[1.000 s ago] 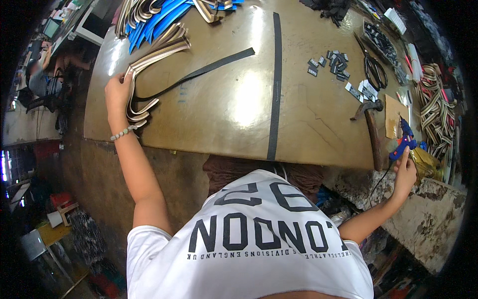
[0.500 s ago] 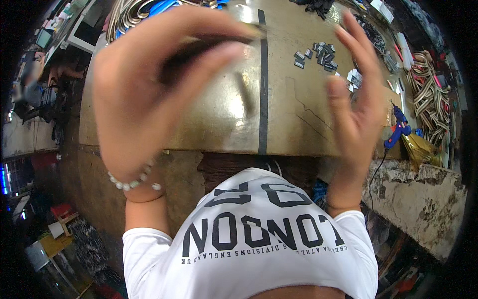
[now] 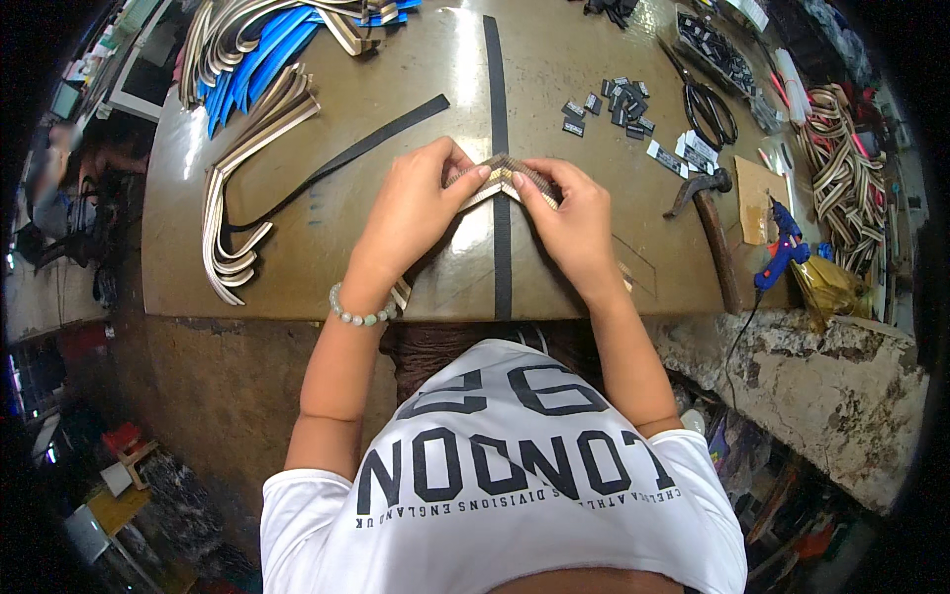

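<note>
My left hand [image 3: 411, 203] and my right hand [image 3: 576, 218] are close together over the near middle of the table. Between them they pinch a striped beige, brown and white strap [image 3: 503, 166], which bends to a peak where the thumbs meet. Parts of it disappear behind the palms, and loose ends show beside both wrists. Beneath the hands a black band [image 3: 497, 89] runs across the tabletop from far to near. Left of my left hand lies a bundle of similar folded striped straps [image 3: 220, 203], with a long black strap [image 3: 371, 151] slanting away from it.
More striped and blue straps [image 3: 267, 69] pile up at the far left. Rightward are small black tags [image 3: 623, 104], scissors [image 3: 711, 111], white labels [image 3: 683, 153], a hammer [image 3: 714, 238] and a blue glue gun [image 3: 784, 247] with a cord. Tangled straps [image 3: 846, 168] lie at the far right.
Both hands, raised, apart and blurred before, have come down and together over the table. Now both grip the striped strap. The scissors and hammer have come into view.
</note>
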A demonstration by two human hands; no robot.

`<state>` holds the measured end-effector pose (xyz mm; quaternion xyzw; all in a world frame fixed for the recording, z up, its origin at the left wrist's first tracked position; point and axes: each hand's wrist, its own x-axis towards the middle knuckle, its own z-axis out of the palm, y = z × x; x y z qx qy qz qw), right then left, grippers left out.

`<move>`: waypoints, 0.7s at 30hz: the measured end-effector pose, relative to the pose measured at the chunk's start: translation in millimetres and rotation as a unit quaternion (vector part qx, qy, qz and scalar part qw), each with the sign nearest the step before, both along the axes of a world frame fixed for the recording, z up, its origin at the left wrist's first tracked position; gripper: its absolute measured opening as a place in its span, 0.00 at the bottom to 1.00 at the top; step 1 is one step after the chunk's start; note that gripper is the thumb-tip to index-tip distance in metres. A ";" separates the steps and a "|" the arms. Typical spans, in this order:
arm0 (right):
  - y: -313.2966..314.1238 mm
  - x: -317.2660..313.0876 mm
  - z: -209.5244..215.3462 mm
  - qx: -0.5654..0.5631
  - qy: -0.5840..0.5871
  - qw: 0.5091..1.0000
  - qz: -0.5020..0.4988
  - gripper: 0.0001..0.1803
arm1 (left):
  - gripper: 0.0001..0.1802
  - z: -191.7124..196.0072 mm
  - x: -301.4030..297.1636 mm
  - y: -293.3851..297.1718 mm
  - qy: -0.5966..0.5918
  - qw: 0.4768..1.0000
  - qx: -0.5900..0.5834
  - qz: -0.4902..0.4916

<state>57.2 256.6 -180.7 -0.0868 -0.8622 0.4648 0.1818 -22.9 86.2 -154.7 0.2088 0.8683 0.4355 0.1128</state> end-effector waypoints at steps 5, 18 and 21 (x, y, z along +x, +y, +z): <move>-1.8 2.4 -4.2 0.046 0.022 0.999 0.009 0.10 | 0.16 -5.7 3.3 1.4 -0.016 0.999 -0.026 0.009; -17.6 6.9 6.8 0.331 -0.075 0.940 0.031 0.13 | 0.10 -10.4 19.1 9.2 0.360 0.920 -0.153 -0.029; -3.6 14.5 22.1 0.434 -0.015 0.901 0.025 0.15 | 0.08 -15.7 28.0 12.1 0.320 0.931 -0.160 -0.079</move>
